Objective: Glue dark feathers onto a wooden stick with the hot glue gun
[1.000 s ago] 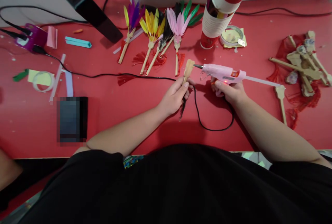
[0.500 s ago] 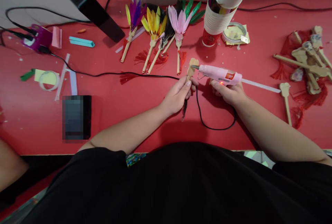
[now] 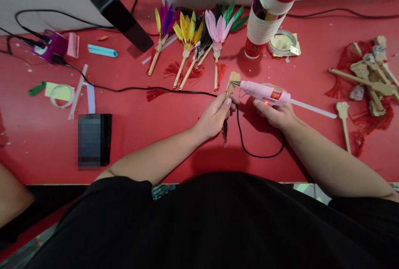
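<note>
My left hand [image 3: 214,113] is closed around the handle of a wooden fan handle [image 3: 234,79], its broad scalloped head pointing up and away from me. A dark tassel or feather [image 3: 225,132] hangs below that hand. My right hand [image 3: 274,111] grips a pink hot glue gun [image 3: 262,92] whose small red light is lit. The metal nozzle [image 3: 236,82] is at the face of the wooden head; whether glue is coming out is too small to tell. A clear glue stick [image 3: 313,108] sticks out of the gun's back end.
Several feather fans [image 3: 216,32] lie at the back, by stacked paper cups [image 3: 257,32]. Tape [image 3: 283,43] sits right of them. Wooden handles with red tassels [image 3: 370,74] are piled at right. The gun's black cord [image 3: 124,89] crosses to a purple power block [image 3: 51,47]. A phone-like device [image 3: 93,140] lies left.
The view has shifted slightly, so things on the table appear a little to the right and lower. Both hands keep their holds, with the nozzle still at the wooden head.
</note>
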Available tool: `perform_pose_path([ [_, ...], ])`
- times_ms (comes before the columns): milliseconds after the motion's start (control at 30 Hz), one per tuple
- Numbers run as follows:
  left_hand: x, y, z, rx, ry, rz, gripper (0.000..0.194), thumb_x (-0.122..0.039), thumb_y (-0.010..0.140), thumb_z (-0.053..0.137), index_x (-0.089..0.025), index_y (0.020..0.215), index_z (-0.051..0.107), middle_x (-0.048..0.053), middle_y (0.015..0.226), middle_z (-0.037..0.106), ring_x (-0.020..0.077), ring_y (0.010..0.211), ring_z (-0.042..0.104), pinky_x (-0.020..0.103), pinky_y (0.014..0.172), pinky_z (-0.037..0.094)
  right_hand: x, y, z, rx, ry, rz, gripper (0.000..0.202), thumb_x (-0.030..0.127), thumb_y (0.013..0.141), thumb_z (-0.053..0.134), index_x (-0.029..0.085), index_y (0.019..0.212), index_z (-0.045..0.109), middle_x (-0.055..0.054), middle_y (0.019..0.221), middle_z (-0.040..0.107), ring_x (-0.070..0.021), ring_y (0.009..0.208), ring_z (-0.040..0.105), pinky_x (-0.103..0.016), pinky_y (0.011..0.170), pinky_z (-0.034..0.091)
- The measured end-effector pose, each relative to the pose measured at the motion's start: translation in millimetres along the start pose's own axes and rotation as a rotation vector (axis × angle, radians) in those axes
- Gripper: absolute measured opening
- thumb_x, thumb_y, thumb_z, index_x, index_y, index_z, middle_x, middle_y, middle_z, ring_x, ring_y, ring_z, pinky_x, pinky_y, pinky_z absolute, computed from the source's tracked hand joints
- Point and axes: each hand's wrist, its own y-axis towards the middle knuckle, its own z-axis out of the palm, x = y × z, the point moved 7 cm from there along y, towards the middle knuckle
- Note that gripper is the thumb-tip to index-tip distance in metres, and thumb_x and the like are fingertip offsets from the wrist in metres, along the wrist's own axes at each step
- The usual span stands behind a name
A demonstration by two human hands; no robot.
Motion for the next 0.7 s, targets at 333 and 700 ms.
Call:
perform_pose_path([
  [333, -1.0, -0.1, -1.5, -0.021, 0.044, 0.011, 0.047, -0.067, 0.123, 0.067, -0.021, 0.116, 0.072, 0.003, 0.094, 0.064, 0.0167, 0.077, 0.053, 0.033, 0.075, 0.048, 15.1, 4.7, 3.0, 0.036, -0.081, -0.046, 0.062, 0.09, 0.1, 0.084, 0.029, 0.094, 0.077, -0.006, 0.086, 0.071, -0.0266, 0.078, 0.063, -0.044, 0.072, 0.061],
  [700, 2.2, -0.2, -2.6, -0.041, 0.054, -0.019, 0.047, -0.067, 0.123, 0.068, -0.021, 0.115, 0.073, 0.003, 0.096, 0.065, 0.0168, 0.079, 0.054, 0.031, 0.074, 0.049, 14.6, 3.9, 3.3, 0.016, -0.054, -0.042, 0.059, 0.088, 0.1, 0.086, 0.029, 0.092, 0.077, -0.005, 0.084, 0.069, -0.0247, 0.074, 0.06, -0.04, 0.063, 0.054],
])
